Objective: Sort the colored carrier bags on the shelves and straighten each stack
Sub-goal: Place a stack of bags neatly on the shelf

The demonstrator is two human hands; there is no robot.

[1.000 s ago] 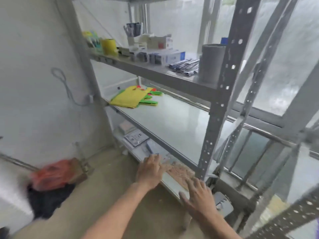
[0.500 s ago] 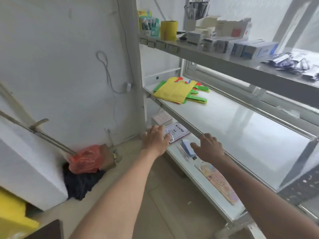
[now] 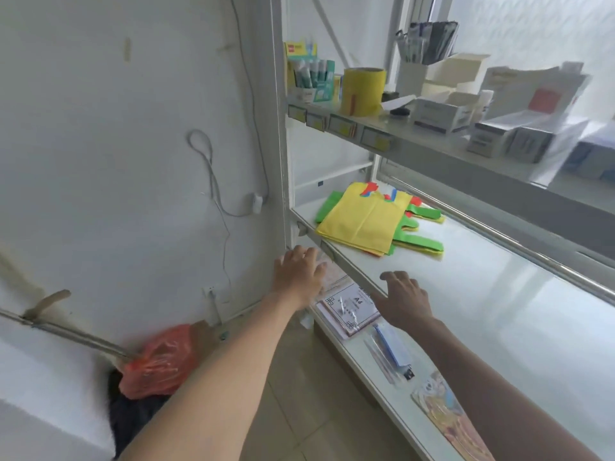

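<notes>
At the lower left of the frame lay one orange plastic bag [image 3: 159,361] on the floor, not part of the shelves. Moving right, the left hand [image 3: 299,277] reached forward near the front edge of the middle shelf [image 3: 499,327], above a packet of A4 paper [image 3: 347,306] on the lower shelf. Its fingers [image 3: 307,256] were spread apart and held nothing. Just to the right, the right hand [image 3: 404,301] hovered over the same front edge, its fingers also apart and empty.

The task's thing, one stack of carrier bags [image 3: 369,219], lay on the middle shelf at the center of the frame, above and a little right of both hands, well apart from them. One yellow bag lay on top; green bags showed beneath it, and small red and blue pieces showed at the far end. How many bags were in the stack could not be counted. The long axis of the stack seemed to run from lower left toward upper right, with the green handles pointing right. The left hand looked slightly nearer to the near left corner of the stack, so it probably would arrive first.

In the upper right, the top shelf [image 3: 432,144] carried one yellow tape roll [image 3: 362,91] and several boxes.
</notes>
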